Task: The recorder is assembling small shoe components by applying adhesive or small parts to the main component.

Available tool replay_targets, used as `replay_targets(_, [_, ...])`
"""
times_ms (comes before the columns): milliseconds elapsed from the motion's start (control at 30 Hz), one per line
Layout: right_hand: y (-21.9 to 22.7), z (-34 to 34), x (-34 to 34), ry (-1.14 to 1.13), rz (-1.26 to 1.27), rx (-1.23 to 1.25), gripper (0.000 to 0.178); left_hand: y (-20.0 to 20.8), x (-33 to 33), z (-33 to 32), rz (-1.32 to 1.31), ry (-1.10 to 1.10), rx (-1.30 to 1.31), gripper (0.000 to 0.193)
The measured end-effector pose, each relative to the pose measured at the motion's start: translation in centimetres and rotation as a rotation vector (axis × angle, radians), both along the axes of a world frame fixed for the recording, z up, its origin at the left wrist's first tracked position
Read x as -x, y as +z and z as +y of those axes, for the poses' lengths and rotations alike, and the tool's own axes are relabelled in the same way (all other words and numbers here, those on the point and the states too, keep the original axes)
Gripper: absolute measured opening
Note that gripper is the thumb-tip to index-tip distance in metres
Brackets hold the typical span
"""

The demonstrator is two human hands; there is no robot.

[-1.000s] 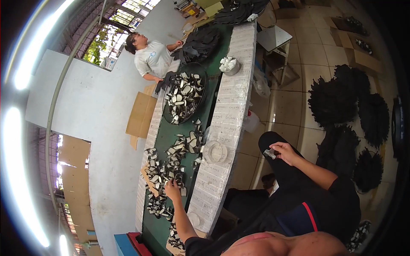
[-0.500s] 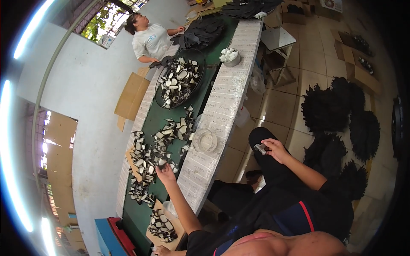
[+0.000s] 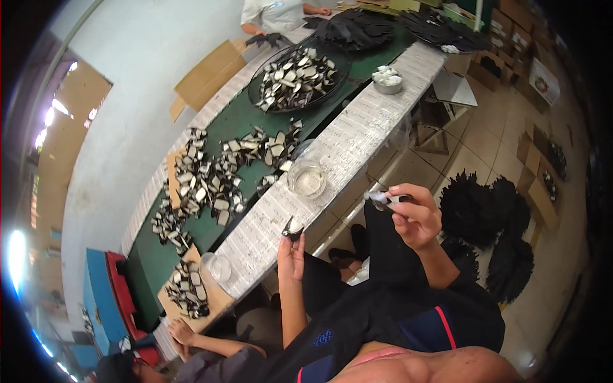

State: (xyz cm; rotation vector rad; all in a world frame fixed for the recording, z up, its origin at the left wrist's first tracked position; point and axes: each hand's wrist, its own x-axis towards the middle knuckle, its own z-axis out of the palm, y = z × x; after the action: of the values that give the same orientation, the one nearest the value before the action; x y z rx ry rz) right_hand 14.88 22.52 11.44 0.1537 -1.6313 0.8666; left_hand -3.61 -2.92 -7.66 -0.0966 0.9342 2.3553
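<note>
My left hand [image 3: 292, 256] is raised by the front edge of the long table. Its fingertips pinch a small black-and-white piece [image 3: 294, 230] with pointed ends. To the right, my right hand [image 3: 418, 220] is lifted above my dark-clothed leg. Its thumb and fingers are closed on a whitish, crumpled wad [image 3: 378, 196], and something dark shows beside it in the grip. A round clear dish [image 3: 307, 181] stands on the table's pale covered strip, just beyond my left hand. Many similar pieces [image 3: 220, 171] lie heaped on the green surface [image 3: 239, 131] past it.
A round black tray [image 3: 300, 80] of pieces sits farther along, with a tin of white wads [image 3: 387, 80] at the edge. A co-worker [image 3: 274, 14] stands across the table; another person's hand [image 3: 182, 332] is at lower left. Black bundles [image 3: 476, 207] and cartons [image 3: 539, 182] lie on the floor.
My left hand has come back from the heap with a black-and-white piece. My right hand has risen from my knee with the whitish wad. The view has swung, and the second person shows more.
</note>
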Motion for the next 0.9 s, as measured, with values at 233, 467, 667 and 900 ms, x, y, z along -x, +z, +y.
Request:
replay_targets(233, [-7.1,-1.4,6.5,0.055,-0.622,0.242,0.022,5.7,-3.2,1.3,0.11,-0.086,-0.011,0.042])
replay_targets(467, [-3.8,-7.4,4.6,0.168,-0.472,-0.172,0.035,8.5,-4.7,0.2,0.114,-0.113,-0.04,0.057])
replay_targets(667, [-4.3,-8.6,4.0,0.244,-0.576,-0.279,0.036,8.1,-5.6,-0.1,0.174,-0.134,0.029,0.052])
replay_targets(900, [-5.3,-9.2,4.2,0.242,-0.572,-0.321,0.038,7.9,-6.0,-0.2,0.215,-0.157,0.026,0.05])
